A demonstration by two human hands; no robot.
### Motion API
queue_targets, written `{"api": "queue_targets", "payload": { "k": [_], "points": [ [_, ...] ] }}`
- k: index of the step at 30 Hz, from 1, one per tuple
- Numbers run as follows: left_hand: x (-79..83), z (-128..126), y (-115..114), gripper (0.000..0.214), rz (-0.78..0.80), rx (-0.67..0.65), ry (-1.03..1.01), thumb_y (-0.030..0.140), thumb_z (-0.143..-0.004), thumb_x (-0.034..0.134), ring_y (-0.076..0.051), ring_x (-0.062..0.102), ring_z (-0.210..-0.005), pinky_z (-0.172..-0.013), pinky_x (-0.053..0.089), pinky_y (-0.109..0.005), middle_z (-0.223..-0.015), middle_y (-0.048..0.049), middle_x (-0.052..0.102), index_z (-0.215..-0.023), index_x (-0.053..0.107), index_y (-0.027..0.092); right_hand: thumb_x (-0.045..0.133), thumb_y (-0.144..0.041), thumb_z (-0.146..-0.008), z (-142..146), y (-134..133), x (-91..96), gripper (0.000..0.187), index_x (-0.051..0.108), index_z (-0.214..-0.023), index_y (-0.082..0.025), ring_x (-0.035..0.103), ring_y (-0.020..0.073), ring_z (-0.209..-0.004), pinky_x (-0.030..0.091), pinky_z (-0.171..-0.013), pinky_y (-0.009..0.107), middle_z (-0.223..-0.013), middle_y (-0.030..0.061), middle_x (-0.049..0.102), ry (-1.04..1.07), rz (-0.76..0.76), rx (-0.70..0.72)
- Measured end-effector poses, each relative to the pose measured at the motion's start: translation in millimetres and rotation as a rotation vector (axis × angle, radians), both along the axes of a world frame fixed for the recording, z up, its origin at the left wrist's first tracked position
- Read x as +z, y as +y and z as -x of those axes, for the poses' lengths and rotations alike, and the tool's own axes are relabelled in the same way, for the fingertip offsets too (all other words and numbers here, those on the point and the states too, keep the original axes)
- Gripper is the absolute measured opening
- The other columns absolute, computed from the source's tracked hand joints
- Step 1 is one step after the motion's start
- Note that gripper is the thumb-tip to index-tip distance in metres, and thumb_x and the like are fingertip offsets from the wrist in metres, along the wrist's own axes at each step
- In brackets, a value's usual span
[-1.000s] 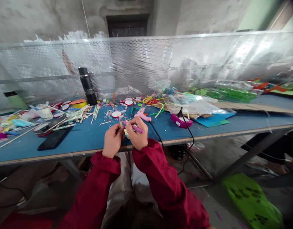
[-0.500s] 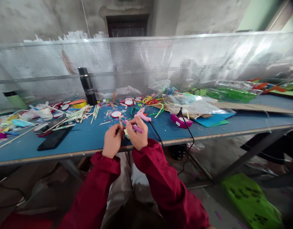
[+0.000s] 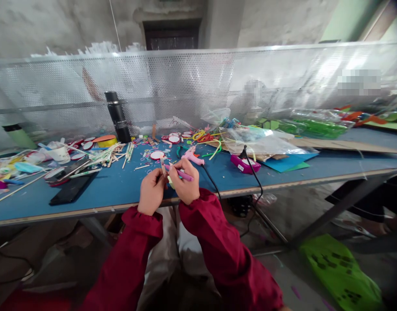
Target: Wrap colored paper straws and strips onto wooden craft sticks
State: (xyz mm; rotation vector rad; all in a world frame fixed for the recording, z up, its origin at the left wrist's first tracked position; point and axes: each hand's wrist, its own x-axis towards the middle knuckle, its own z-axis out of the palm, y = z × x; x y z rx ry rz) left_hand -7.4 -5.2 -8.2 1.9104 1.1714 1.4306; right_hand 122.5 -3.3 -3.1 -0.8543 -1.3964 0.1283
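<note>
Close together over the table's front edge, both my hands are closed. My left hand [image 3: 151, 193] pinches a short, flat, pale stick [image 3: 162, 165], like a craft stick, that points upward. In my right hand [image 3: 187, 185] is a purple pen [image 3: 184, 175], its tip end close to the stick; I cannot tell if they touch. A pale yellow-green piece [image 3: 171, 182] shows between the hands, and what holds it is hidden. Just beyond the hands lie a pink glue gun [image 3: 193, 157] with a black cord and a white disc with a red rim [image 3: 157, 155].
A black bottle [image 3: 118, 119] stands at the back by the perforated metal screen [image 3: 188, 86]. Left on the blue table [image 3: 121, 185] lie a black phone [image 3: 72, 190] and loose sticks [image 3: 108, 155]. Rightward are a magenta box [image 3: 245, 164], plastic bags [image 3: 256, 140] and coloured sheets [image 3: 287, 162].
</note>
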Motion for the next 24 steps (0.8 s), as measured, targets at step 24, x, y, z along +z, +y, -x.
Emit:
{"api": "queue_targets", "payload": {
  "k": [24],
  "points": [
    [-2.9,0.1,2.0,0.023,0.000,-0.026,-0.030,0.031,-0.095,0.053,-0.014,0.050,-0.059,-0.058,0.036,-0.026,-0.061,0.0029,0.054,-0.074,0.058,0.020,0.059,-0.027,-0.088,0.0,-0.6,-0.3,0.017,0.054,-0.073,-0.024,0.059,0.0170,-0.070,0.046,-0.068,0.030,-0.070,-0.0011,0.062,-0.019,-0.008,0.017]
  ]
}}
